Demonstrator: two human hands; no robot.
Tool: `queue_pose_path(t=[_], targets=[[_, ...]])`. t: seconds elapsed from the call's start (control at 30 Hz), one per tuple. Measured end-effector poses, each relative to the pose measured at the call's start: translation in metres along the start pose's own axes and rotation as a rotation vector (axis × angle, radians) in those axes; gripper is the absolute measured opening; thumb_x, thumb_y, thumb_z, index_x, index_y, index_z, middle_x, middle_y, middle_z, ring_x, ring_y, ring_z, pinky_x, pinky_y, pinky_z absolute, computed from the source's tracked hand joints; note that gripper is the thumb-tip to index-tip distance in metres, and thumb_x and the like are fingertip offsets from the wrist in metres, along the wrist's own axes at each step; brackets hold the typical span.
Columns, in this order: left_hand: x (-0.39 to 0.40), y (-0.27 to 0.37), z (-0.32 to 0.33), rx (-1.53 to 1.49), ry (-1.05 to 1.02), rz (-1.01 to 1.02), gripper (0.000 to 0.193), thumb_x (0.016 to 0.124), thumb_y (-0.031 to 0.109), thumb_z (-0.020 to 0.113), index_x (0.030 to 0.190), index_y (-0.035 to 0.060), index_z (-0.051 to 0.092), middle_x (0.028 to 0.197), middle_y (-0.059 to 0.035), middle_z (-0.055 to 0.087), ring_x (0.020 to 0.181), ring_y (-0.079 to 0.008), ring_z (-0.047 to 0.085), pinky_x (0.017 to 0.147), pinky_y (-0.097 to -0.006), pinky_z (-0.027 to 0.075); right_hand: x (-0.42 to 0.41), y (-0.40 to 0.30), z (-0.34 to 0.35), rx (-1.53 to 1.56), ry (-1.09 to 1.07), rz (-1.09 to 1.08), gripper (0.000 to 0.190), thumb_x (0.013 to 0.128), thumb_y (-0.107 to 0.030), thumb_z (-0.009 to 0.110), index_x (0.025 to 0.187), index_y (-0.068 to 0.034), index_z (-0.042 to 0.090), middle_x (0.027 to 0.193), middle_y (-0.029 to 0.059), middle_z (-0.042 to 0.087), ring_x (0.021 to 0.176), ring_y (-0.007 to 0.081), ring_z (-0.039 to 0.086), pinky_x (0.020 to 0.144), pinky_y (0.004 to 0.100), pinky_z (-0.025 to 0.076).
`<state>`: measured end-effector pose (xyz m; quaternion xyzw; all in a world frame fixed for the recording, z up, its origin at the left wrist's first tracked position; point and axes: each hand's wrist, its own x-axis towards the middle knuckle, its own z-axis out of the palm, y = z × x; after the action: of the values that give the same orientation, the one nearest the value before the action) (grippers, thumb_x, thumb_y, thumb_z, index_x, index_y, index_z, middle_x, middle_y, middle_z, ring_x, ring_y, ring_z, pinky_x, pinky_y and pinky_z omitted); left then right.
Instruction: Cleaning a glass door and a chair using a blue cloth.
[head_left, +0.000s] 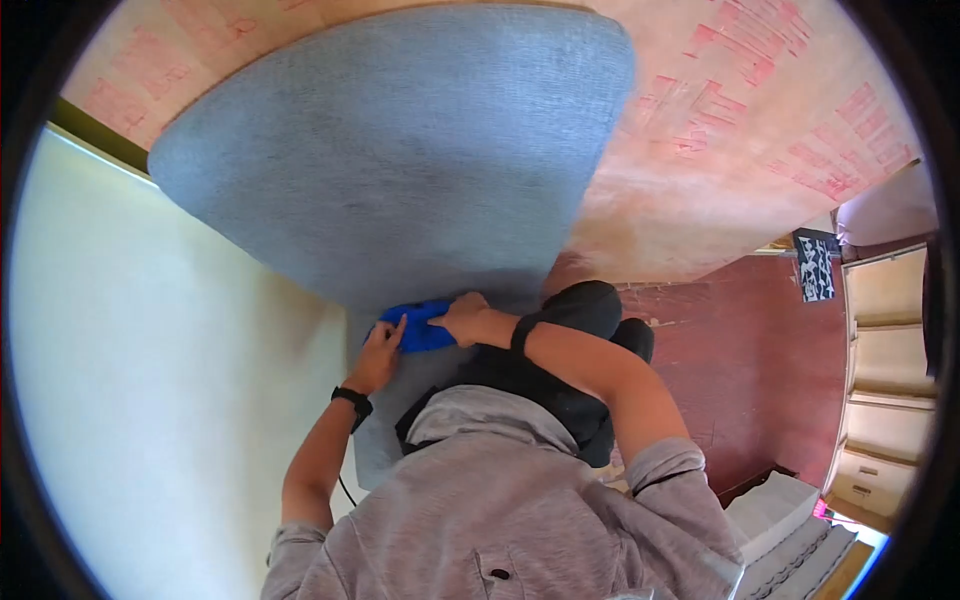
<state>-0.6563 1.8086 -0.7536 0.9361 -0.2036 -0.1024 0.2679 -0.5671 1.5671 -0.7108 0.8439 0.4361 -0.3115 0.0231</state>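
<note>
A small piece of bright blue cloth (424, 330) lies on the grey upholstered seat just before my lap. My left hand (382, 349) rests on its left end, with the index finger stretched over the fabric. At the right end my right hand (466, 319) holds the edge, its index finger pointing inward across the cloth. What is under the cloth is hidden. Beyond both hands spreads a large grey fabric-covered panel (420, 150) with rounded corners.
A pale wall (150, 337) runs close along the left. Wooden board with red printing (675, 187) lies around the grey panel. At the right are a reddish-brown floor (750, 360), a dark patterned item (816, 266), wooden shelving (889, 360) and a light grey block-like thing (776, 510).
</note>
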Motion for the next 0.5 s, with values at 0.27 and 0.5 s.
queue_pose_path(t=[0.27, 0.5], targets=[[0.079, 0.084, 0.052, 0.134, -0.258, 0.108, 0.071, 0.078, 0.0, 0.057, 0.145, 0.0019, 0.035, 0.111, -0.0185, 0.043, 0.102, -0.0355, 0.051, 0.091, -0.0413, 0.045, -0.066, 0.056, 0.019, 0.246, -0.053, 0.256, 0.038, 0.084, -0.031, 0.053, 0.11, -0.011, 0.071, 0.113, 0.0155, 0.067, 0.105, 0.0303, 0.065, 0.086, 0.0437, 0.051], [0.092, 0.127, 0.056, -0.011, -0.42, -0.019, 0.063, 0.082, 0.007, 0.058, 0.141, 0.0003, 0.038, 0.106, -0.0175, 0.047, 0.102, -0.0354, 0.052, 0.093, -0.0414, 0.044, -0.145, 0.095, 0.022, 0.431, 0.089, 0.232, 0.037, 0.085, -0.03, 0.05, 0.098, -0.004, 0.073, 0.103, 0.0185, 0.07, 0.097, 0.0345, 0.067, 0.084, 0.0451, 0.052]])
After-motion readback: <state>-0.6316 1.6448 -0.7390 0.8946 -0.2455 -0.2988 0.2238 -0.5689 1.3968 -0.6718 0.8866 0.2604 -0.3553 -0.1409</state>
